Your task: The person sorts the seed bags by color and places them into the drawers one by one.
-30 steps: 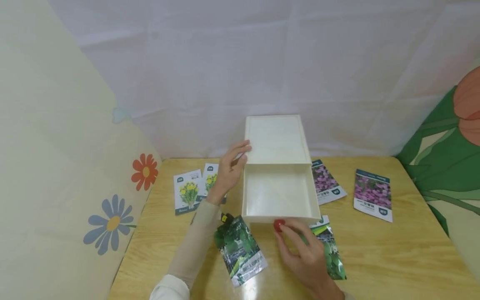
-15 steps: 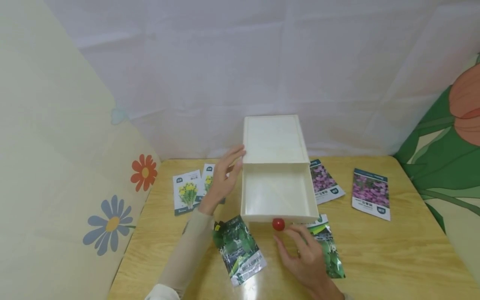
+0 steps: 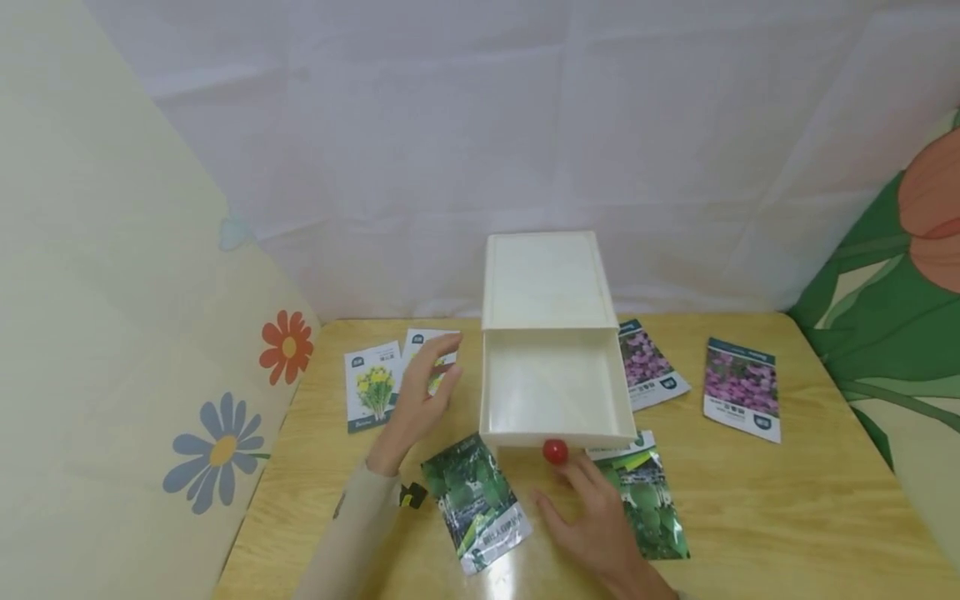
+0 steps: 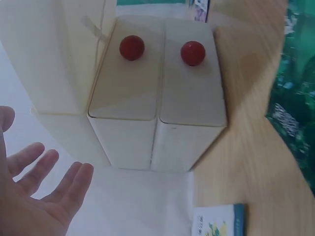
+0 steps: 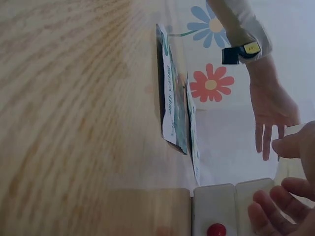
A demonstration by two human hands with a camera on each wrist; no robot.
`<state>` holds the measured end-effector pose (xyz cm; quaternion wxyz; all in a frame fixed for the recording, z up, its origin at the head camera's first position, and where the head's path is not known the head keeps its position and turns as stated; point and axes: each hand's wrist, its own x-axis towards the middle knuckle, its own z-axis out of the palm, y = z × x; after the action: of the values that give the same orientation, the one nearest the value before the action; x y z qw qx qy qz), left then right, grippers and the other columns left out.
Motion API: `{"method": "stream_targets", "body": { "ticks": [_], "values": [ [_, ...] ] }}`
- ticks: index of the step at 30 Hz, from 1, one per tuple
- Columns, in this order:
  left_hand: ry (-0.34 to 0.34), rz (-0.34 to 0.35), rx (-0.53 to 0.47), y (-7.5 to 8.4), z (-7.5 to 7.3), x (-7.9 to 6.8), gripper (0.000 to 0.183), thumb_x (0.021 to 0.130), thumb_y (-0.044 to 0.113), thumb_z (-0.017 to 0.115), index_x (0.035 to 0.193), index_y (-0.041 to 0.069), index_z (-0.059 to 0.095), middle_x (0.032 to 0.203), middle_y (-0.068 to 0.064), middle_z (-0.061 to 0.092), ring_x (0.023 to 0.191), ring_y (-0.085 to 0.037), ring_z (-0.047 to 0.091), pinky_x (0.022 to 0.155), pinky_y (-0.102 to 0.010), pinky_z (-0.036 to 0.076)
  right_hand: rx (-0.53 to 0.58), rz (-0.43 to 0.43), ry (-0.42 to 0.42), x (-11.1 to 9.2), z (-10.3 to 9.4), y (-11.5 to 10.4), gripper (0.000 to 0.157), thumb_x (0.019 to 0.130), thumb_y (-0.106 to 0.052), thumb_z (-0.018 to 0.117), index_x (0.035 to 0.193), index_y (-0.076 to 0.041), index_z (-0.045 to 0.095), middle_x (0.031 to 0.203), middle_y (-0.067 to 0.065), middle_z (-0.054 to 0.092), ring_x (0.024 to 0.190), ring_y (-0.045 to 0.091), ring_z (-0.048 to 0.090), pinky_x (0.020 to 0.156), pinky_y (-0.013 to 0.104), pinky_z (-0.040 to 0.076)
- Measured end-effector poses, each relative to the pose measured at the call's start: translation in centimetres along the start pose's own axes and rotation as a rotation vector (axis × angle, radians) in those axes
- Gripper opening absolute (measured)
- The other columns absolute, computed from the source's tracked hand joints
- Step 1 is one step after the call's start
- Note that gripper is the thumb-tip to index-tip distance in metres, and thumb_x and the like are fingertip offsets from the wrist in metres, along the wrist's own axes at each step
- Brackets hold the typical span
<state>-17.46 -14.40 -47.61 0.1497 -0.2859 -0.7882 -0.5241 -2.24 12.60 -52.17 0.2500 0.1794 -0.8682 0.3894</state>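
Away from the side of the white drawer box (image 3: 551, 279) came the left hand (image 3: 416, 408), which had touched it half a second earlier and now stood apart from it to the left, while the right hand (image 3: 592, 521) had slipped a little lower and nearer the person. Its fingers were loosely bent with the thumb well away from them, pinching nothing; the tips lay right by the red knob (image 3: 555, 452), though whether one of them touched it could not be told. The left fingers were relaxed, slightly curved, and held nothing, the hand raised over the wooden table (image 3: 750, 517) and partly covering one yellow-flower packet (image 3: 415, 342) in the head view; another yellow-flower packet (image 3: 372, 387) lay just beside that one. The box stood toward the back of the table, its top drawer (image 3: 555, 383) pulled out toward the person, the knob on its front. Two lower drawer fronts (image 4: 128, 86), flush with each other, showed in the left wrist view, each with its own red knob. Near the drawer lay a green packet (image 3: 480, 504) on the left and a second green packet (image 3: 651, 500) on the right, the latter partly behind the right hand. A purple-flower packet (image 3: 651, 367) lay beside the box, its twin (image 3: 742, 389) farther right. Behind everything hung a white cloth (image 3: 525, 125).
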Motion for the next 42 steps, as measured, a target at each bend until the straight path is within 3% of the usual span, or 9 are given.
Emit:
{"method": "stream_targets", "body": {
  "ticks": [6,11,16,19,23,27,36,38,42],
  "values": [
    [-0.041,-0.046,0.083,0.1,-0.9,-2.2,0.047,0.106,0.004,0.061,0.152,0.005,0.052,0.153,-0.017,0.056,0.134,-0.042,0.059,0.1,-0.059,0.061,0.007,0.091,-0.07,-0.2,0.4,0.1,0.059,0.071,-0.015,0.099,0.122,-0.007,0.073,0.104,-0.003,0.069,0.091,0.005,0.063,0.077,0.028,0.064],
    [-0.101,-0.09,0.146,0.4,-1.4,-3.5,0.049,0.106,0.012,0.064,0.153,0.005,0.051,0.153,-0.016,0.056,0.137,-0.038,0.058,0.102,-0.059,0.06,0.008,0.137,-0.1,-0.2,0.6,0.2,0.059,0.068,-0.013,0.1,0.12,-0.005,0.072,0.101,0.003,0.071,0.089,0.011,0.066,0.075,0.028,0.063],
    [-0.124,-0.167,0.172,0.2,-1.5,-5.0,0.05,0.104,0.009,0.067,0.152,0.004,0.052,0.151,-0.018,0.058,0.127,-0.039,0.065,0.102,-0.058,0.06,0.036,0.27,-0.179,-0.1,0.9,0.3,0.065,0.073,-0.017,0.099,0.129,-0.007,0.069,0.103,0.002,0.069,0.09,0.015,0.067,0.075,0.027,0.062],
    [-0.149,-0.233,0.174,0.1,-1.4,-6.1,0.05,0.105,0.015,0.068,0.152,0.008,0.052,0.152,-0.016,0.058,0.127,-0.041,0.065,0.104,-0.057,0.06,0.07,0.36,-0.242,-0.1,1.0,0.2,0.068,0.075,-0.02,0.098,0.135,-0.008,0.067,0.108,0.001,0.067,0.095,0.014,0.066,0.079,0.028,0.063],
    [-0.205,-0.286,0.225,-0.1,-1.2,-7.5,0.05,0.106,0.028,0.067,0.152,0.014,0.053,0.152,-0.01,0.059,0.135,-0.033,0.061,0.109,-0.054,0.057,0.104,0.441,-0.296,-0.2,1.3,0.0,0.064,0.076,-0.02,0.097,0.132,-0.011,0.067,0.111,0.0,0.065,0.097,0.013,0.063,0.081,0.027,0.062],
    [-0.248,-0.34,0.259,0.3,-1.2,-8.4,0.052,0.105,0.036,0.069,0.15,0.014,0.055,0.153,-0.007,0.06,0.137,-0.028,0.06,0.112,-0.054,0.055,0.116,0.466,-0.327,-0.3,1.8,-0.1,0.057,0.076,-0.025,0.097,0.124,-0.013,0.069,0.11,0.0,0.063,0.093,0.012,0.06,0.076,0.023,0.057],
    [-0.279,-0.44,0.338,0.8,-1.5,-9.6,0.052,0.1,0.028,0.076,0.147,0.01,0.06,0.147,-0.011,0.064,0.136,-0.032,0.06,0.117,-0.056,0.05,0.09,0.455,-0.442,-0.8,2.5,-0.3,0.062,0.076,-0.034,0.097,0.126,-0.013,0.068,0.104,0.0,0.061,0.09,0.014,0.058,0.072,0.022,0.053],
    [-0.293,-0.466,0.342,0.8,-1.5,-9.9,0.054,0.099,0.026,0.078,0.146,0.01,0.06,0.147,-0.011,0.064,0.136,-0.032,0.059,0.117,-0.056,0.05,0.078,0.446,-0.471,-1.0,2.6,-0.3,0.063,0.077,-0.037,0.096,0.128,-0.013,0.066,0.104,0.0,0.064,0.091,0.015,0.061,0.073,0.026,0.056],
    [-0.325,-0.496,0.35,0.6,-1.4,-10.4,0.057,0.094,0.025,0.081,0.144,0.008,0.06,0.142,-0.01,0.065,0.132,-0.031,0.062,0.114,-0.055,0.054,0.031,0.412,-0.5,-1.3,2.9,-0.4,0.07,0.078,-0.043,0.094,0.133,-0.012,0.065,0.123,0.007,0.069,0.108,0.028,0.069,0.089,0.047,0.064]
  ]
}}
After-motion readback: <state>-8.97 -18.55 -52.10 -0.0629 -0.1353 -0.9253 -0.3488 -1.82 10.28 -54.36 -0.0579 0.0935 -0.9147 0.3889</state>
